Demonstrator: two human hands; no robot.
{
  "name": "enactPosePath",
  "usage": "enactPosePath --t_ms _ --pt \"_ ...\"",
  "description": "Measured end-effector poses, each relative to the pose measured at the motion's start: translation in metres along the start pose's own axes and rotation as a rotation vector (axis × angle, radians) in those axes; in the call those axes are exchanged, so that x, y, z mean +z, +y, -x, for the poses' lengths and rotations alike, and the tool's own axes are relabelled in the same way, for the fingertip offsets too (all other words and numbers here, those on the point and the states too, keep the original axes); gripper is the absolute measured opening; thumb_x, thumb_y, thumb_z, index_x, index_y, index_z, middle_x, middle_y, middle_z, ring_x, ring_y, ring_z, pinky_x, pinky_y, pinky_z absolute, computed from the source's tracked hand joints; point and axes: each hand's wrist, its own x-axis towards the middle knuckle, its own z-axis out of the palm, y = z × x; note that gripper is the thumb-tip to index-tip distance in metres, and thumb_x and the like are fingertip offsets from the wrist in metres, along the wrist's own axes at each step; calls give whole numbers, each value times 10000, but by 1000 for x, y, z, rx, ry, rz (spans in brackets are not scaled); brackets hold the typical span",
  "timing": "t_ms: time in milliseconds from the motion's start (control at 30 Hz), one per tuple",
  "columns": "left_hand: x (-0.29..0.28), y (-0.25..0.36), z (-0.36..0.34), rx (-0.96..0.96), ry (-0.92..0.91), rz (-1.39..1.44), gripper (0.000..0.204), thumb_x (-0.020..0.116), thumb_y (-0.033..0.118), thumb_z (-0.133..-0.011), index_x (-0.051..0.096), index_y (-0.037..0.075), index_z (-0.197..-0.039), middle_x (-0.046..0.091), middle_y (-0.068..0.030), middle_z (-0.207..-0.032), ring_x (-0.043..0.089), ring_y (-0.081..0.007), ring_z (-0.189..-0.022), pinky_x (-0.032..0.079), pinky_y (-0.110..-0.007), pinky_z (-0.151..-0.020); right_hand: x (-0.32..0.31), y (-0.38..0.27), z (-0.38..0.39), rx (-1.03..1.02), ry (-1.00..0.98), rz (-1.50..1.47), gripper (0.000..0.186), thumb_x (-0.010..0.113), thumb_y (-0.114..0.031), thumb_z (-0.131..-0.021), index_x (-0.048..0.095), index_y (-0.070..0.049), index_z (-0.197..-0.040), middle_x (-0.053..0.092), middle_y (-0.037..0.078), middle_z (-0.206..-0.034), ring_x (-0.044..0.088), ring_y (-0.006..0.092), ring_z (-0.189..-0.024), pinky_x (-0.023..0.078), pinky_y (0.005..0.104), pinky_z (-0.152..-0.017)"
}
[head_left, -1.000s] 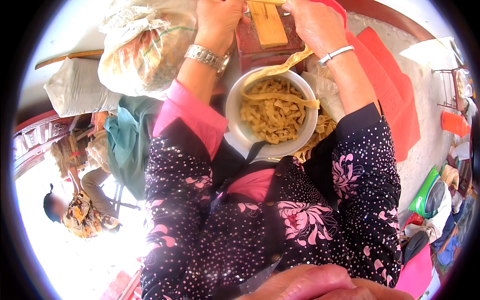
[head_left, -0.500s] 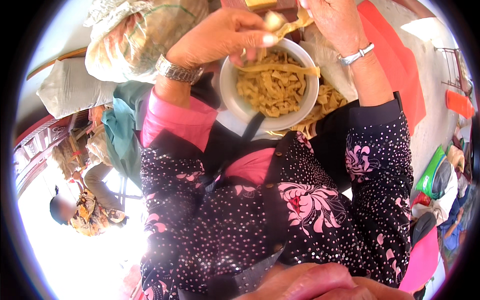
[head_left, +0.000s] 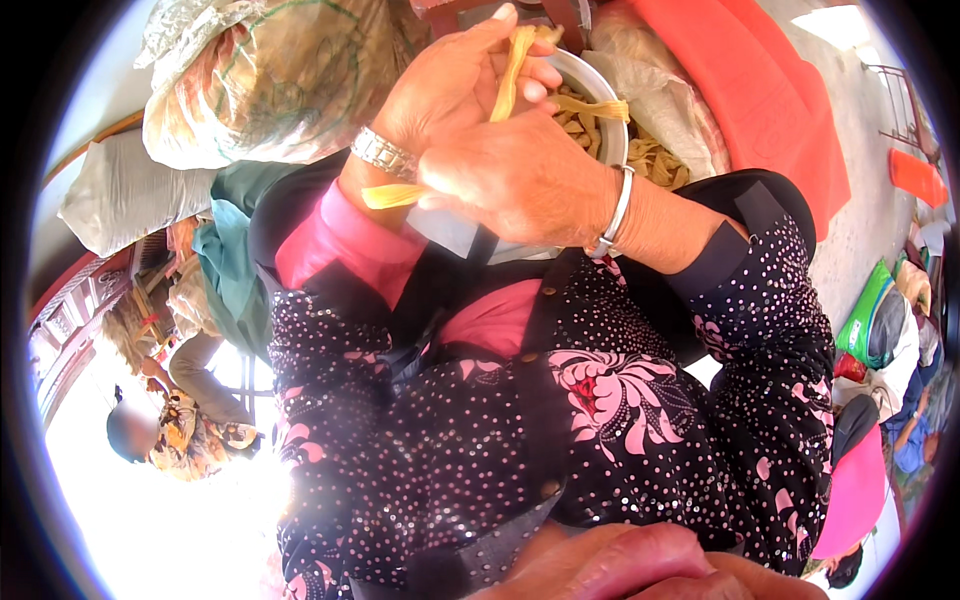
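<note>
My left hand (head_left: 445,95), wearing a watch, holds the upper part of a flat yellow strip (head_left: 512,75) that looks like dried husk or leaf. My right hand (head_left: 525,178), with a silver bangle, crosses in front of it and is closed on the strip's lower part. The strip's loose end sticks out by the left wrist. Behind both hands stands a white basin (head_left: 622,160), mostly hidden by them. Short tan pieces (head_left: 580,130) lie in it, and another yellow strip (head_left: 605,108) rests over its rim.
More yellowish strips (head_left: 655,162) lie right of the basin, by a pale sack (head_left: 650,70) and a red cloth (head_left: 750,90). A large stuffed sack (head_left: 270,90) stands at the left. Another person (head_left: 190,430) is at the far left.
My right hand has come down and left, across the basin and in front of my left hand. The yellow strip came with it and now runs between both hands.
</note>
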Motion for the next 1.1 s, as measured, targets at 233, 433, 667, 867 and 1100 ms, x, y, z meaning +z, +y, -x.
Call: enactPosePath --t_ms 233,433,667,867,1100 --pt "-31 3 2 451 -99 -601 306 506 267 -965 553 -15 -1074 589 -29 -824 543 -96 -680 491 -269 -692 -11 -1 2 140 183 -135 165 556 -181 -916 588 -28 -863 608 81 -705 618 208 -618 465 319 -562" --pt "-9 11 17 246 -43 -568 249 538 228 -954 600 6 -1048 594 22 -790 553 -37 -636 523 -196 -665 -37 35 -10 233 614 -191 265 460 -225 -988 529 25 -935 544 52 -717 588 119 -682 481 257 -606" --pt "-3 19 25 409 29 -852 263 539 241 -955 622 -2 -1012 539 31 -672 437 1 -517 440 -157 -530 -36 48 -16 302 575 -164 260 452 -219 -983 534 17 -913 537 53 -724 515 143 -648 428 282 -579" --pt "11 24 27 1306 291 -1442 29 609 -24 -800 581 -29 -807 558 -116 -825 581 -227 -758 460 -287 -623 -45 69 -20 427 345 -320 287 442 -217 -955 532 -14 -772 455 -22 -659 431 73 -616 360 266 -542" --pt "11 17 29 1114 241 -1228 71 606 -1 -841 535 -6 -841 542 -61 -764 530 -137 -637 433 -249 -565 -56 64 -19 608 88 -572 414 428 -403 -965 560 -57 -779 400 -42 -649 391 51 -583 350 238 -508"
